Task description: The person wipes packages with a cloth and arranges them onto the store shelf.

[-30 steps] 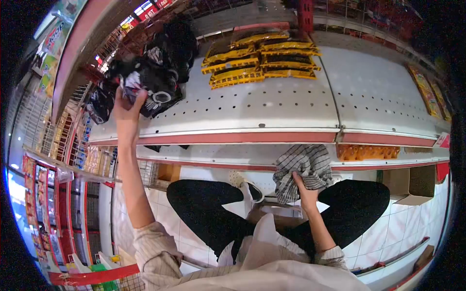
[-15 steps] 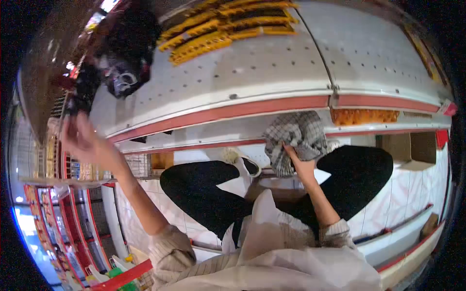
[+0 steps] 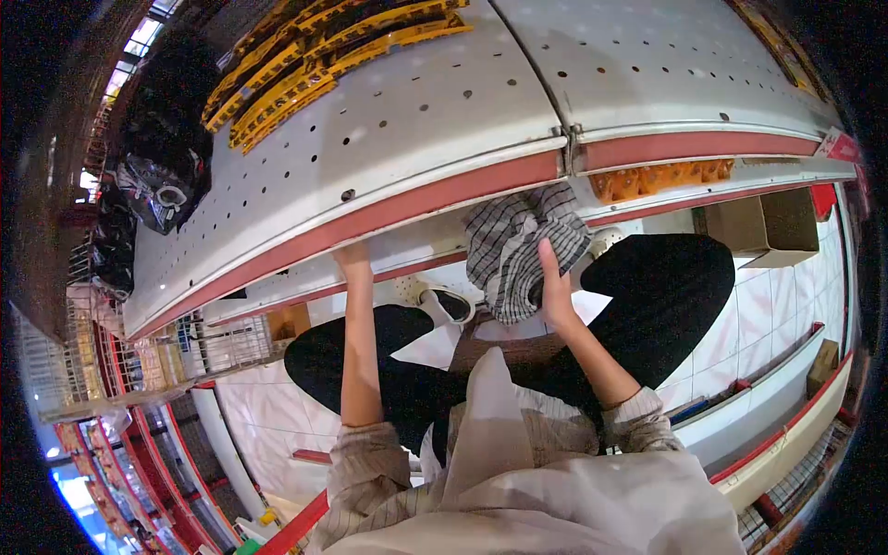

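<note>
A crumpled black-and-white checked cloth point(image 3: 514, 254) is bunched in my right hand point(image 3: 557, 294), with the thumb pointing up along it and the other fingers out of sight behind the folds. It sits at the front of the lower shelf point(image 3: 421, 242), just under the upper shelf's red edge strip. My left hand point(image 3: 353, 261) reaches in beneath the upper shelf point(image 3: 416, 129). That shelf's edge hides its fingers, so whether it touches anything is not visible.
Yellow-and-black packets point(image 3: 324, 60) lie on the upper shelf, with dark plastic-wrapped goods point(image 3: 162, 180) at its left end. Orange packets point(image 3: 661, 178) sit on the lower shelf. An open cardboard box point(image 3: 772, 227) stands at right; a wire basket point(image 3: 176, 351) is at left.
My left hand has come down from the left and gone under the upper shelf. My right hand still holds the cloth. The view has shifted, with the shelves now sitting further left.
</note>
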The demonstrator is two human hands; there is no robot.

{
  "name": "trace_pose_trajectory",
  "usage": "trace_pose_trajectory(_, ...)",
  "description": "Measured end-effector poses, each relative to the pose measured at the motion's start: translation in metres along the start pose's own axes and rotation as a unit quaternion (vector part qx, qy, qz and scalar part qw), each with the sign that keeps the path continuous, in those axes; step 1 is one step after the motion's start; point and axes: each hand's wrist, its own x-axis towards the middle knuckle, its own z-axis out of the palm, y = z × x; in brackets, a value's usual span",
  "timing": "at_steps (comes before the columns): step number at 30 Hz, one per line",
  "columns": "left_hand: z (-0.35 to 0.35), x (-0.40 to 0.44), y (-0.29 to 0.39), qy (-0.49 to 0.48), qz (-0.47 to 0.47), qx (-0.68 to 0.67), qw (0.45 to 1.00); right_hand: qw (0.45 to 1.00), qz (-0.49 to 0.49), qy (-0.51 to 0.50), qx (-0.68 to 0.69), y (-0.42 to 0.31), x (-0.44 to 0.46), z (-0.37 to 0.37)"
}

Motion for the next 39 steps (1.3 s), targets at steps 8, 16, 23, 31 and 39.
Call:
trace_pose_trajectory(8,0.019,-0.036,0.032,0.047,-0.070,0.061,0.995,1.000,0.010,0.003,-0.013,-0.013,0.003,0.002)
trace_pose_trajectory(16,0.069,-0.103,0.153,-0.107,-0.303,-0.033,0.946,0.901,-0.305,-0.018,-0.307,-0.009,0.003,0.028)
trace_pose_trajectory(23,0.070,-0.099,0.171,-0.118,-0.255,-0.175,0.944,0.838,-0.260,-0.241,-0.415,-0.025,-0.011,0.030)
trace_pose_trajectory(31,0.069,-0.107,0.186,-0.071,-0.351,-0.184,0.915,0.868,-0.288,-0.210,-0.345,-0.031,-0.011,0.028)
trace_pose_trajectory(39,0.072,-0.092,0.189,-0.136,-0.302,-0.094,0.939,0.990,0.029,-0.107,-0.082,-0.033,0.015,0.012)
